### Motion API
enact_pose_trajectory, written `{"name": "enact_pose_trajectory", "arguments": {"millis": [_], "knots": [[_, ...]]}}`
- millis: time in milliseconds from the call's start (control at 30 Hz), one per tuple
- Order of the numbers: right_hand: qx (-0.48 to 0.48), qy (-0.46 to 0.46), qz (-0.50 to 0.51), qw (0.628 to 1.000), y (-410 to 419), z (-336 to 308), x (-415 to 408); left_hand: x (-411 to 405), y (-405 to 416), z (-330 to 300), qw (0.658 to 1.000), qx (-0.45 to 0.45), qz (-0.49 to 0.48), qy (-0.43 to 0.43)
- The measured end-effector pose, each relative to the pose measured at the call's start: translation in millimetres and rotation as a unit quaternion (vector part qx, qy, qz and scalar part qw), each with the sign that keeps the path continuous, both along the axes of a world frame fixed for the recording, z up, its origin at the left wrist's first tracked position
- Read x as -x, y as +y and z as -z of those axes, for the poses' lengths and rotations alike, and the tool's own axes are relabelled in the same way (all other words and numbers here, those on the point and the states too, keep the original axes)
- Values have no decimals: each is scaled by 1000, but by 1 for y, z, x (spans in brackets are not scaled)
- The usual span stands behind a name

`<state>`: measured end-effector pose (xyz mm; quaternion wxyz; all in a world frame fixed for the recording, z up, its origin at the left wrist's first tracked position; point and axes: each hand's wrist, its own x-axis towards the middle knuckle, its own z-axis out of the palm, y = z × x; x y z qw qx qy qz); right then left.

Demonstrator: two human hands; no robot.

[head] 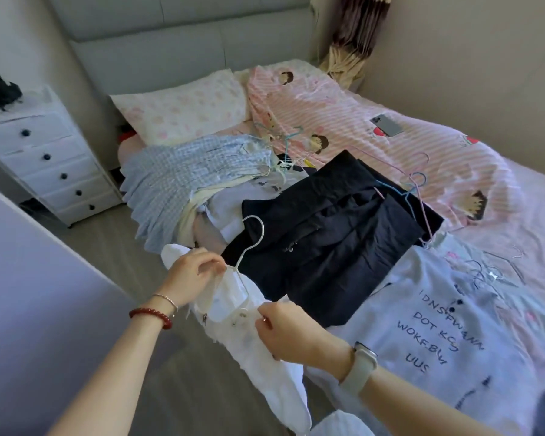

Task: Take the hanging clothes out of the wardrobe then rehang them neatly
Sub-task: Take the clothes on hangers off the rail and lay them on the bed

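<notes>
left hand (pixel 191 273) pinches white garment (pixel 258 350) | right hand (pixel 283 330) pinches it | bed (pixel 532 196) edge

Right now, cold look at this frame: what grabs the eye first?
The two hands at the bed's near edge: the left hand and right hand both pinch a white garment on a white hanger. Behind them a dark garment lies mid-bed, and a grey lettered T-shirt lies to the right.

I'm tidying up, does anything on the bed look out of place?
Yes: a phone lies on the pink striped duvet among clothes, and loose hangers are scattered beside the dark garment.
</notes>
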<state>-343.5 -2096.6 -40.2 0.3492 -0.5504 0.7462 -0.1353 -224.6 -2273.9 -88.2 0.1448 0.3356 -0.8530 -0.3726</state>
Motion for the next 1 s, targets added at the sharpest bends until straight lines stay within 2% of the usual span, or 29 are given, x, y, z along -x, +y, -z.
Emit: {"name": "enact_pose_trajectory", "arguments": {"millis": [100, 167, 300, 400, 633, 867, 1000], "knots": [[15, -38, 11, 999, -1, -2, -31, -35, 6, 6, 998, -10, -52, 32], [41, -53, 24, 997, -2, -8, -36, -45, 13, 0, 995, 19, -80, 53], [76, -45, 27, 996, 10, -28, -15, -32, 27, -19, 991, 72, -66, 91], [89, -14, 47, 995, 32, -35, 18, 2, 42, -29, 991, 77, -46, 94], [76, -10, 185, 980, 127, -36, 114, 138, 111, -35, 995, 24, 74, 56], [64, -37, 344, 936, 251, -44, 246, 305, 214, -40, 976, -56, 210, 24], [82, 33, 366, 926, 298, -45, 330, 405, 256, -44, 967, -59, 246, 25]]}}
